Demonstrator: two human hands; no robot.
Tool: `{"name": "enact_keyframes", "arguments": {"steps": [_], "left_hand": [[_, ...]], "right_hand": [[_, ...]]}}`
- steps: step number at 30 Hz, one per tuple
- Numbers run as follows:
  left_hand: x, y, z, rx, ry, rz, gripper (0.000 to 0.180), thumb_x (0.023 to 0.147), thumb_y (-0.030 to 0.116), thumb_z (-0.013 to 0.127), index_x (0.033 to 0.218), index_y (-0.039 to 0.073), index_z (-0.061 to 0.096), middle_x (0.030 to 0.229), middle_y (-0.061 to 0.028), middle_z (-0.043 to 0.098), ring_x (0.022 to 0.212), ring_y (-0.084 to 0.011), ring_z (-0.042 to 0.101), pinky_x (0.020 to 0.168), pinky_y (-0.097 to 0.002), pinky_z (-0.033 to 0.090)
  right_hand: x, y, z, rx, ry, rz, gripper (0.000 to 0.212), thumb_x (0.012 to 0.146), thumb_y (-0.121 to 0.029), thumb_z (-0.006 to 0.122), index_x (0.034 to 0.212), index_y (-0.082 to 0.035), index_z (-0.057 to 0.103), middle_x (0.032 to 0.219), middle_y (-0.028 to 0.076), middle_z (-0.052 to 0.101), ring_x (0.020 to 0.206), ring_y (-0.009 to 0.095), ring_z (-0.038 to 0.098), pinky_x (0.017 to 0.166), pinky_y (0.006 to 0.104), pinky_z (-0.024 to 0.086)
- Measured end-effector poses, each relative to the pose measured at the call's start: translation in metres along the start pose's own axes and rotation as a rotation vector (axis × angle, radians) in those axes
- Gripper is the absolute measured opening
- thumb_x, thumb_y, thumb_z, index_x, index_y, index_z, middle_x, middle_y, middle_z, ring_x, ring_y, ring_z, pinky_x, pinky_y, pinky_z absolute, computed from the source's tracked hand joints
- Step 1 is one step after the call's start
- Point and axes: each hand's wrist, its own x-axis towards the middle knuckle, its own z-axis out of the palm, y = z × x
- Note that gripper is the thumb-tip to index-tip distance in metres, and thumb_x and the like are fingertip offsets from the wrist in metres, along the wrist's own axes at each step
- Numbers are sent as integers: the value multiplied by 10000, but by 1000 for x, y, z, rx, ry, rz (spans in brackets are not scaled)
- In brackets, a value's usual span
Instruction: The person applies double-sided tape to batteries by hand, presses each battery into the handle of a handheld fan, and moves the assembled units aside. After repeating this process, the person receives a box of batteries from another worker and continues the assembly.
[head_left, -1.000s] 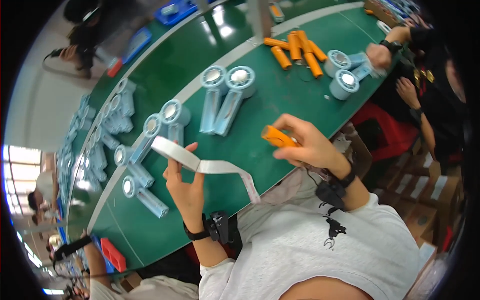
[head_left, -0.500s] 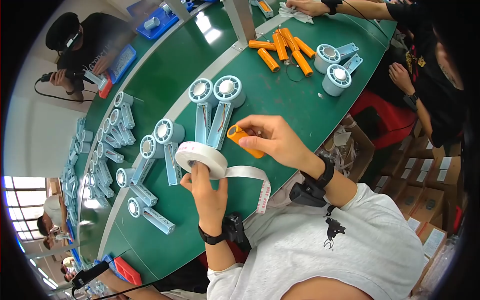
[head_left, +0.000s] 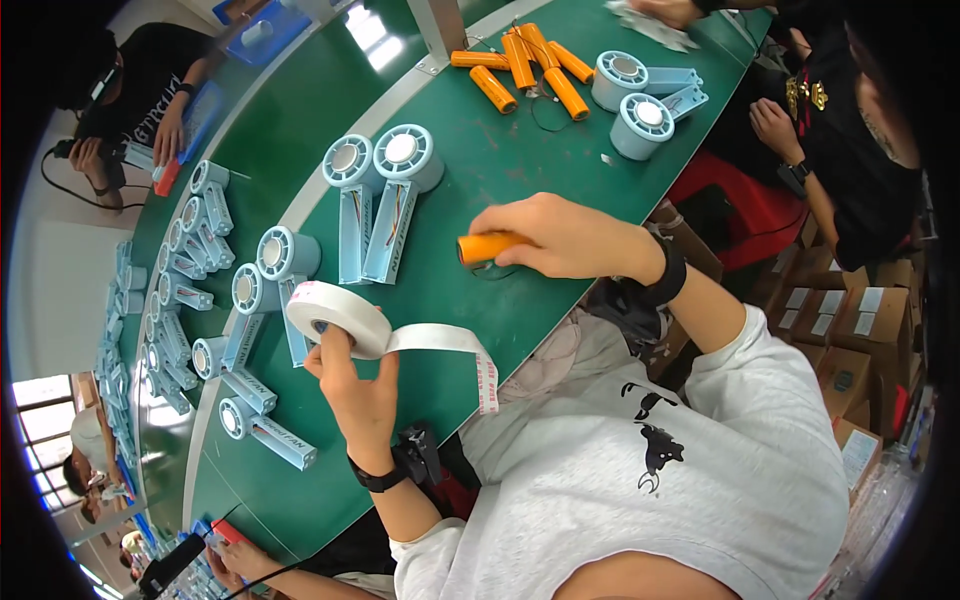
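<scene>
My left hand (head_left: 355, 395) has its fingers in the core of a white tape roll (head_left: 362, 325) with pink printing, holding it above the green table. A loose strip (head_left: 440, 338) runs from the roll to the right and hangs down near the table edge. In my right hand (head_left: 575, 238) is an orange cylindrical battery (head_left: 484, 248), gripped near one end and lying almost level. A thin dark wire shows beneath it. Just beyond the roll, two light-blue handheld fans (head_left: 408, 160) lie with their handles open and wires visible inside.
Several orange batteries (head_left: 520, 60) with wires lie at the far side. Two more fans (head_left: 642, 125) rest to their right, and many others (head_left: 265, 430) line the left. A metal post (head_left: 436, 30) rises from the table. Co-workers' hands (head_left: 775, 130) show around; cardboard boxes (head_left: 870, 325) stand at right.
My right hand has moved the battery rightward, away from the tape roll, and turned it from tilted to nearly level. The whole view has shifted, so the table's things appear further left and higher.
</scene>
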Motion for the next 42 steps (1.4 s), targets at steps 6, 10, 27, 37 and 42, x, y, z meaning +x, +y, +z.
{"name": "enact_keyframes", "arguments": {"steps": [6,10,27,37,42], "left_hand": [[-2,7,13,-28,-62,60,495,596,8,697,1046,7,492,967,-123,547,886,-293,450,841,-364,314],[1,15,15,-27,-82,106,502,597,7,695,1051,-4,481,937,-131,535,889,-288,470,855,-372,294],[0,12,24,-36,-91,126,488,587,-9,681,1036,-11,488,983,-132,538,924,-270,503,849,-376,289],[0,17,24,13,-43,168,483,592,1,697,1029,-13,492,1012,-144,549,955,-276,510,831,-381,292],[4,22,24,134,-84,256,505,594,27,720,1044,-21,497,971,-141,559,907,-270,514,805,-373,295]], "right_hand": [[-13,-7,26,1473,-82,218,604,782,-119,634,1308,-37,349,942,87,472,686,156,495,604,251,429],[-11,-13,34,1646,-152,99,719,758,-169,672,1347,-36,283,966,95,460,697,145,494,588,246,424],[4,-16,41,1018,278,290,305,921,-259,480,792,9,550,740,47,558,522,35,411,457,223,340],[19,-48,46,835,456,115,292,930,-254,469,950,31,523,751,87,590,617,101,520,563,255,426],[30,-57,41,501,186,288,291,931,-228,467,1016,46,517,873,106,615,790,155,590,714,265,465]]}}
